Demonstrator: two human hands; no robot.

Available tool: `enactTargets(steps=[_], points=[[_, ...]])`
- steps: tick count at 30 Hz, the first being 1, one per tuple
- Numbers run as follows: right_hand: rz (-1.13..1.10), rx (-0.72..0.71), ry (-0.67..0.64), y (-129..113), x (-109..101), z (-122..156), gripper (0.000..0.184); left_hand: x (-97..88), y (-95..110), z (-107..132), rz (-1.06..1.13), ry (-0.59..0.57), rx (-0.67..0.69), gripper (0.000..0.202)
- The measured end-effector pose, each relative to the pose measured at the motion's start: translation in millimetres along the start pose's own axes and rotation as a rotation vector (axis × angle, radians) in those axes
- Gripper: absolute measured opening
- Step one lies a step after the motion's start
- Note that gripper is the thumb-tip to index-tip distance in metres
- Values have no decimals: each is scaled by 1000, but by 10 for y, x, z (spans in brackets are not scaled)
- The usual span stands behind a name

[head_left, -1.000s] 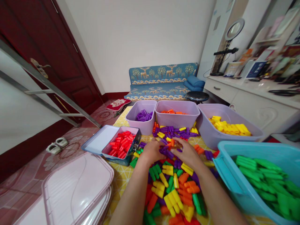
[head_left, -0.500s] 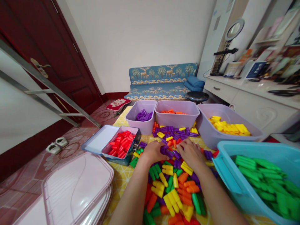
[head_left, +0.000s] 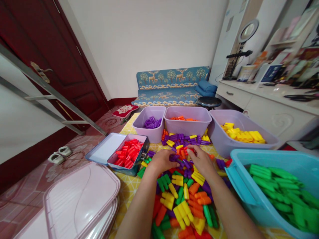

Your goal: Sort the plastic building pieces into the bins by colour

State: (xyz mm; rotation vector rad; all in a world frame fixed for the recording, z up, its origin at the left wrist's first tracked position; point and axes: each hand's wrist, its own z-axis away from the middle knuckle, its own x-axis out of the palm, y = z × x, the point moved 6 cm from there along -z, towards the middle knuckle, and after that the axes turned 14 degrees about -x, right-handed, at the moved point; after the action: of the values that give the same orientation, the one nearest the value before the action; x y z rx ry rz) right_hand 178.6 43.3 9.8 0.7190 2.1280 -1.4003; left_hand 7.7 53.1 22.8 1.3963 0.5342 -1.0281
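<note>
A heap of coloured plastic pegs (head_left: 183, 196) covers the yellow tablecloth (head_left: 129, 189) in front of me. My left hand (head_left: 161, 161) rests palm down on the heap's far left part, fingers curled around purple pegs (head_left: 174, 157). My right hand (head_left: 201, 160) lies beside it, fingers pinching among purple and red pegs. More purple pegs (head_left: 183, 137) lie just beyond both hands. Sorting bins stand around: a purple-peg tub (head_left: 151, 124), an orange-peg tub (head_left: 188, 121), a yellow-peg tub (head_left: 239, 134), a blue bin of green pegs (head_left: 276, 189) and a tin of red pegs (head_left: 128, 152).
Stacked pink lids (head_left: 79, 202) lie at the lower left. A metal ladder (head_left: 45, 96) leans by the dark red door. A blue patterned sofa (head_left: 171, 84), a round stool (head_left: 209, 102) and a white cabinet (head_left: 269, 106) stand behind. White slippers (head_left: 58, 154) sit on the floor.
Both hands have stayed over the far part of the heap, shifting slightly and working the purple pegs between them. The right hand's fingers reached a little further forward.
</note>
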Motion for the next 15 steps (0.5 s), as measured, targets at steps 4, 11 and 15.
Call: enactTargets(steps=[4, 11, 15], points=[[-563, 24, 126, -16, 28, -31, 30, -8, 1, -41, 230, 7, 9, 55], [-792, 128, 128, -145, 72, -21, 45, -40, 129, -54, 660, -52, 71, 58], [-725, 31, 97, -260, 76, -31, 35, -18, 152, -29, 857, -155, 46, 41]])
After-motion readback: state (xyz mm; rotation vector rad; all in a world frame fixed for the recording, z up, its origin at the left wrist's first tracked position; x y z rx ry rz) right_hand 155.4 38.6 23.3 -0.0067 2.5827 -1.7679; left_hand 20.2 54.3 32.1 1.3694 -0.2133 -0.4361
